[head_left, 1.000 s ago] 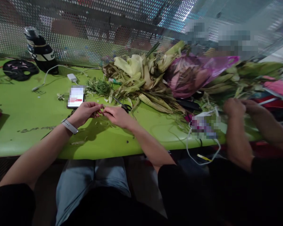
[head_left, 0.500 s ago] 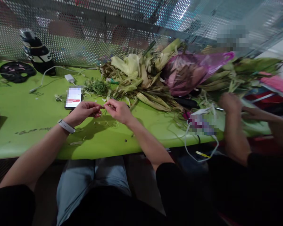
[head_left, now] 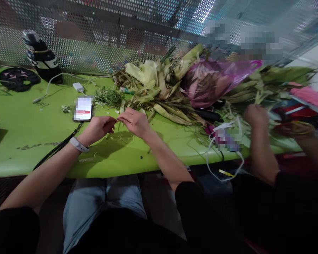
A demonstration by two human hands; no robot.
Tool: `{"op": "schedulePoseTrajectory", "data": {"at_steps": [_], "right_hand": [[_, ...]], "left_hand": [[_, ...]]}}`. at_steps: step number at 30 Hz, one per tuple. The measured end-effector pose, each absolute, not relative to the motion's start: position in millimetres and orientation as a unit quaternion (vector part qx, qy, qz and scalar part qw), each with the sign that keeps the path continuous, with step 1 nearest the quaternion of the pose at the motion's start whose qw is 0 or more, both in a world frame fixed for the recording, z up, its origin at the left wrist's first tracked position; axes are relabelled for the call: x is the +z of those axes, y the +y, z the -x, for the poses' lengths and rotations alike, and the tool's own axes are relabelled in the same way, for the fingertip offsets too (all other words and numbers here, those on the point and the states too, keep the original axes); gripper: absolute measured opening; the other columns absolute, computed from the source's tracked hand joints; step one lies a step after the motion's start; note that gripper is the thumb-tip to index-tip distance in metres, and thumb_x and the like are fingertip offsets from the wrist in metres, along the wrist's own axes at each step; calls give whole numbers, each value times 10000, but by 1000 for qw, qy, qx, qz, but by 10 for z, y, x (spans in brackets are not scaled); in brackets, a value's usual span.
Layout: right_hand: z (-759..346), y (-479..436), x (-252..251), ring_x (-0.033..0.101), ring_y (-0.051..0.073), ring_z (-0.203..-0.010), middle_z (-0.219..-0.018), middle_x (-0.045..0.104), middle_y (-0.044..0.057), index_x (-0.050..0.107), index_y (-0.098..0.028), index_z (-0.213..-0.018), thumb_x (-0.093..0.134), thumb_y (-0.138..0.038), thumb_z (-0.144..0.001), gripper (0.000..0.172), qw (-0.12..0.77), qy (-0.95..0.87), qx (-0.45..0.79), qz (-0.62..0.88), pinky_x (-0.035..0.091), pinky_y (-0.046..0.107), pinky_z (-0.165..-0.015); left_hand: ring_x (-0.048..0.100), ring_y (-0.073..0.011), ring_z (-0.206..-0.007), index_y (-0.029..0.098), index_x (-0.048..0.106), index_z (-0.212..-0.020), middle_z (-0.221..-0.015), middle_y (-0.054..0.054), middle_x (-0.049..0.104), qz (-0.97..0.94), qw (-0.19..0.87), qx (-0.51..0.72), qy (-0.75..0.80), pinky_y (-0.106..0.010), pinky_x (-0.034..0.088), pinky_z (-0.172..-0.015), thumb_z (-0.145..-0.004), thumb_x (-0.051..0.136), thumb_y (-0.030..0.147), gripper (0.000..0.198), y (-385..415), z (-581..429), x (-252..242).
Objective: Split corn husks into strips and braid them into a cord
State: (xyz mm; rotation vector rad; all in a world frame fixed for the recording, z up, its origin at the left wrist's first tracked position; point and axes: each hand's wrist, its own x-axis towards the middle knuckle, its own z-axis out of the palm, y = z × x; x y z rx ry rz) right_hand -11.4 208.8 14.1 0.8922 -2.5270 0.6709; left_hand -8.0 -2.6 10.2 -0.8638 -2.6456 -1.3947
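My left hand (head_left: 99, 127) and my right hand (head_left: 135, 123) meet over the green tabletop (head_left: 127, 158), fingertips almost touching. Both are closed in a pinch. What lies between the fingers is too small to name. A pale watch (head_left: 79, 144) is on my left wrist. Below the fingers lie thin pale-green shreds (head_left: 119, 137). Just behind my left hand is a lit phone (head_left: 83, 109), with a black strap (head_left: 55, 150) running under my forearm. Behind my right hand rests a pile of corn husks (head_left: 159, 88) beside a small heap of green strips (head_left: 108, 97).
A pink plastic bag (head_left: 206, 83) sits among the husks. A bottle (head_left: 43, 60), a black openwork disc (head_left: 19, 79) and a white charger (head_left: 78, 87) stand at back left. To the right, a co-worker's hands (head_left: 257, 118) work near a white cable (head_left: 209, 164); a perforated metal screen (head_left: 95, 42) rises behind.
My left hand has turned, with its back more upward, and its forearm has shifted slightly right. The black strap now shows. The co-worker's farther hand now has a yellow loop by it.
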Motion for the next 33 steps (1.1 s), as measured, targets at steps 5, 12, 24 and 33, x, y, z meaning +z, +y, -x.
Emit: {"op": "schedulePoseTrajectory", "data": {"at_steps": [5,12,24,33], "right_hand": [[195,2052,122,563,227,-1019,-1036,688,92,715,-215,-923,439,-495,-1033,408,213,-890,261,-308,388,385,-980],[249,2072,63,564,155,-736,-798,648,30,624,-185,-883,459,-658,-972,509,109,-853,413,-301,422,295,-750],[249,2012,26,366,96,-517,-595,442,-70,553,-214,-887,569,-730,-854,517,42,-824,531,-196,285,239,-516],[218,2014,64,329,88,-487,-547,401,-84,533,-220,-862,575,-732,-856,514,40,-834,514,-196,250,237,-497]], "left_hand": [[697,-141,-658,191,723,-918,-787,-49,744,315,5,-412,-855,-233,521,-695,-945,557,278,190,-22,80,131],[678,-167,-743,196,725,-1008,-914,-79,738,366,39,-371,-853,-261,505,-747,-918,549,231,201,-69,129,73],[573,-181,-653,187,698,-1107,-847,-96,693,333,119,-255,-900,-276,397,-646,-970,511,312,264,-8,-12,132],[617,-171,-672,191,720,-1041,-844,-84,719,329,102,-257,-903,-267,438,-666,-938,522,226,226,36,-24,117]]}}
